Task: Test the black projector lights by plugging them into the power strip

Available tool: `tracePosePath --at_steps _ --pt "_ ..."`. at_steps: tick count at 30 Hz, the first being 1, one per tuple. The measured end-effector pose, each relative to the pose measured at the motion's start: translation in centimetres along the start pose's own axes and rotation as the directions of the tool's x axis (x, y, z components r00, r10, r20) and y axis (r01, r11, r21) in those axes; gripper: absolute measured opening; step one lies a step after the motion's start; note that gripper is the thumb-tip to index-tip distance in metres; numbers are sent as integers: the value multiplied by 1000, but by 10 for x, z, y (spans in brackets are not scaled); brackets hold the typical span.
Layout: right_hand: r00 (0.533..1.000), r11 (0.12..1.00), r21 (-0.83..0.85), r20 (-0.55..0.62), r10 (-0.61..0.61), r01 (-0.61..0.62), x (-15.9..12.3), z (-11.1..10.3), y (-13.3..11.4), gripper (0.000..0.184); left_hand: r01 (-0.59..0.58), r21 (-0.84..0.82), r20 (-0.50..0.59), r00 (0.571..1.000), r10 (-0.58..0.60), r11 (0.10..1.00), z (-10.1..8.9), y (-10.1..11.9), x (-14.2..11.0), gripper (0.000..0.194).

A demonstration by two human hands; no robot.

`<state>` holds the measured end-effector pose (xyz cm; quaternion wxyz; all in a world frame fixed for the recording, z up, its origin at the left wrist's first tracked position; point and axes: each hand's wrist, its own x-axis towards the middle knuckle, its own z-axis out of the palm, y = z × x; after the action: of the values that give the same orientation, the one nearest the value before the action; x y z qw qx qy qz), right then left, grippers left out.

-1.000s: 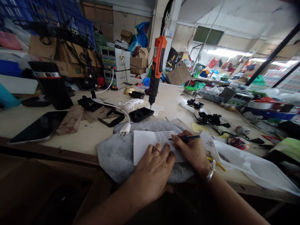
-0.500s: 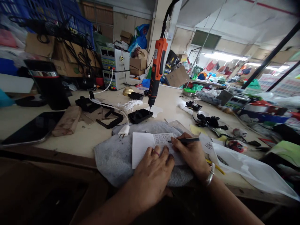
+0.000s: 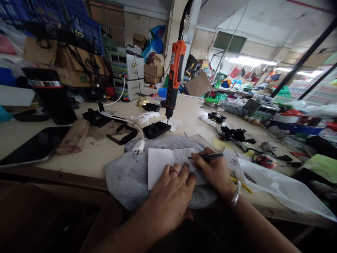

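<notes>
My left hand lies flat on the left edge of an open notebook, holding it down, with a ring on one finger. My right hand grips a black pen, its tip on the handwritten right page. A metal bangle circles my right wrist. The notebook rests on a folded grey towel, which covers part of the workbench.
Just beyond the towel lie a white plug and a black plastic casing, beneath a hanging orange electric screwdriver. A tablet lies left, a white plastic bag right, among scattered parts.
The whole scene has drifted slightly left and the view has tilted a little. My hands stay on the notebook, with the pen still in my right hand.
</notes>
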<state>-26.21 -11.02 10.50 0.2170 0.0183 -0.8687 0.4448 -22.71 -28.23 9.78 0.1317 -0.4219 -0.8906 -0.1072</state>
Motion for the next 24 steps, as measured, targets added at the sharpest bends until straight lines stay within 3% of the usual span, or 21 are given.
tracePosePath --at_steps 24 --pt "999 998 -48 -7 -38 38 0 -1 2 27 -3 2 -11 1000 3 1000 3 0 -2 75"
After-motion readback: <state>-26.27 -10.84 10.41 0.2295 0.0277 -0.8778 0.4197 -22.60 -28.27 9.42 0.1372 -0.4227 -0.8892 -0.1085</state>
